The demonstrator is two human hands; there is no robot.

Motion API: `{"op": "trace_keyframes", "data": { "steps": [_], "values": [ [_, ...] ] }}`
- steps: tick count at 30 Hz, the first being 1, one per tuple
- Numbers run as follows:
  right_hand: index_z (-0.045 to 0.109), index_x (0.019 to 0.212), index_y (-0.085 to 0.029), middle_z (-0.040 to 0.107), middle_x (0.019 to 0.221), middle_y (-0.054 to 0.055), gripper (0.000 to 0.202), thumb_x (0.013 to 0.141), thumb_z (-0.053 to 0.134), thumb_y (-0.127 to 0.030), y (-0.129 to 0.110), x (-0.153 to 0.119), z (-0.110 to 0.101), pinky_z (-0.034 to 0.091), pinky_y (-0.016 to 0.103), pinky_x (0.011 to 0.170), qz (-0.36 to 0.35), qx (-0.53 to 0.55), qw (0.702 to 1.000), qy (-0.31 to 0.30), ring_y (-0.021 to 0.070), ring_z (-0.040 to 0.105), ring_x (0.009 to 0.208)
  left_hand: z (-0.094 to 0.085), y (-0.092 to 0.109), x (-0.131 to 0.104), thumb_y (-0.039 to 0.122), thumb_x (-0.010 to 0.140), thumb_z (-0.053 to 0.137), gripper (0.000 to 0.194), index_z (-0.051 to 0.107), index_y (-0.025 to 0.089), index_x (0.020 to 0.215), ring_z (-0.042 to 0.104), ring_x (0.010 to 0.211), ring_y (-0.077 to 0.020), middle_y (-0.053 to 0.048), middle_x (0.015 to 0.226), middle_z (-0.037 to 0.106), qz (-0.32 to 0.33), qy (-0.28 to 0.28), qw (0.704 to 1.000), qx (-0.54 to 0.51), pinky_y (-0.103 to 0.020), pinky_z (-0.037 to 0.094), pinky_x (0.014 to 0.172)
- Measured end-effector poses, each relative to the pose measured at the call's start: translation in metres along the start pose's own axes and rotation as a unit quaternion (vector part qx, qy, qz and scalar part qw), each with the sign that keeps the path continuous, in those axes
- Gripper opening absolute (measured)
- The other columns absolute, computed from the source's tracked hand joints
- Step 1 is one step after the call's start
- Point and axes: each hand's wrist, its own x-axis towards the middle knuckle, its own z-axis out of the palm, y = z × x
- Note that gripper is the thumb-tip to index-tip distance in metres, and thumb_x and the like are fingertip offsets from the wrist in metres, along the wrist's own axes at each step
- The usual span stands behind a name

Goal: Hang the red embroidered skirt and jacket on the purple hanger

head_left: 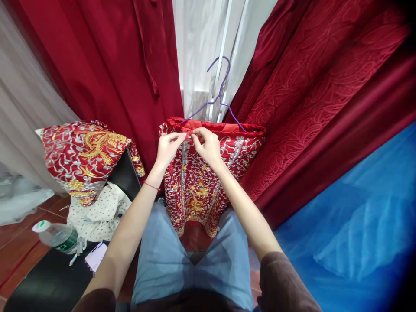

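A red skirt point(198, 182) with silver and gold embroidery hangs in front of me, its waistband point(224, 127) spread over a purple wire hanger point(222, 93). The hanger's hook points up, and its lower part is hidden inside the waistband. My left hand point(169, 147) pinches the waistband's front edge, left of its middle. Close beside it, my right hand point(208, 145) pinches the same edge, with the fingertips of both hands nearly touching. Whatever small part lies between the fingertips is too small to make out.
A matching embroidered garment point(87, 151) drapes over a black chair point(125, 173) at left, above a dotted white cloth point(97, 212). A water bottle point(58, 236) and a phone point(96, 256) lie on the black seat point(42, 281). Red curtains point(107, 56) and blue fabric point(357, 225) flank me.
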Motion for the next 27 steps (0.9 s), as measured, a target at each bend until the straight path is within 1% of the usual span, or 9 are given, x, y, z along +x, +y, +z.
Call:
{"op": "trace_keyframes", "data": {
  "steps": [3,5,7,10,14,17,20,24,27],
  "values": [
    [0.066,0.103,-0.018,0.072,0.098,0.007,0.023,0.096,0.047,-0.028,0.002,0.000,-0.007,0.043,0.028,0.069,0.021,-0.023,1.000,0.002,0.0180,0.063,0.083,0.000,-0.009,0.004,0.050,0.088,0.064,0.031,0.059,0.020,0.083,0.046,0.050,-0.0071,0.006,0.058,0.052,0.032,0.043,0.998,-0.028,-0.019,0.032,0.049],
    [0.066,0.103,-0.018,0.073,0.099,0.007,0.023,0.095,0.046,-0.027,0.006,0.003,-0.012,0.043,0.030,0.070,0.040,-0.048,0.998,0.005,0.0190,0.063,0.084,-0.004,-0.014,0.008,0.050,0.093,0.057,0.030,0.054,0.022,0.084,0.048,0.050,-0.0081,0.006,0.057,0.051,0.051,0.069,0.996,0.004,-0.020,0.033,0.051],
    [0.067,0.101,-0.018,0.073,0.099,0.008,0.024,0.094,0.046,-0.027,0.014,0.007,-0.017,0.044,0.030,0.070,0.054,-0.068,0.996,0.002,0.0200,0.063,0.084,-0.012,-0.016,0.013,0.048,0.096,0.054,0.029,0.054,0.022,0.085,0.051,0.053,-0.0097,0.005,0.058,0.053,0.077,0.102,0.988,0.087,-0.021,0.036,0.055],
    [0.068,0.101,-0.018,0.073,0.099,0.008,0.025,0.093,0.047,-0.027,0.024,0.014,-0.020,0.043,0.029,0.068,0.056,-0.096,0.994,-0.009,0.0207,0.063,0.085,-0.026,-0.014,0.025,0.044,0.099,0.049,0.027,0.058,0.021,0.089,0.060,0.062,-0.0140,0.001,0.065,0.062,0.096,0.140,0.953,0.250,-0.023,0.039,0.063],
    [0.067,0.110,-0.018,0.072,0.107,0.011,0.031,0.096,0.041,-0.026,0.025,0.020,-0.022,0.038,0.028,0.065,0.035,-0.185,0.982,-0.022,0.0218,0.063,0.087,-0.041,-0.010,0.038,0.042,0.103,0.043,0.030,0.063,0.020,0.102,0.068,0.080,-0.0212,-0.005,0.079,0.071,0.095,0.131,0.900,0.405,-0.027,0.041,0.074],
    [0.064,0.117,-0.017,0.071,0.112,0.012,0.034,0.099,0.037,-0.024,0.018,0.021,-0.026,0.033,0.029,0.062,0.015,-0.266,0.962,-0.055,0.0207,0.063,0.082,-0.049,-0.011,0.043,0.041,0.103,0.041,0.032,0.064,0.019,0.105,0.069,0.090,-0.0252,-0.011,0.090,0.072,0.089,0.124,0.867,0.474,-0.029,0.040,0.075],
    [0.063,0.122,-0.017,0.072,0.106,0.012,0.037,0.099,0.034,-0.019,0.016,0.020,-0.035,0.031,0.030,0.063,-0.018,-0.320,0.944,-0.085,0.0200,0.062,0.081,-0.057,-0.014,0.045,0.042,0.104,0.038,0.035,0.065,0.020,0.104,0.068,0.093,-0.0284,-0.014,0.097,0.072,0.078,0.123,0.838,0.525,-0.031,0.040,0.073],
    [0.062,0.126,-0.018,0.073,0.103,0.012,0.040,0.097,0.035,-0.015,0.021,0.013,-0.046,0.031,0.031,0.065,-0.056,-0.354,0.929,-0.096,0.0202,0.063,0.083,-0.060,-0.016,0.048,0.043,0.104,0.037,0.036,0.066,0.021,0.103,0.066,0.093,-0.0287,-0.014,0.094,0.072,0.081,0.113,0.820,0.555,-0.030,0.038,0.071],
    [0.062,0.127,-0.018,0.072,0.103,0.012,0.041,0.096,0.035,-0.015,0.022,0.008,-0.048,0.030,0.031,0.065,-0.049,-0.368,0.924,-0.096,0.0201,0.063,0.081,-0.058,-0.014,0.050,0.043,0.103,0.038,0.037,0.067,0.021,0.103,0.065,0.092,-0.0282,-0.014,0.096,0.072,0.078,0.103,0.817,0.562,-0.030,0.038,0.070]
  ]
}}
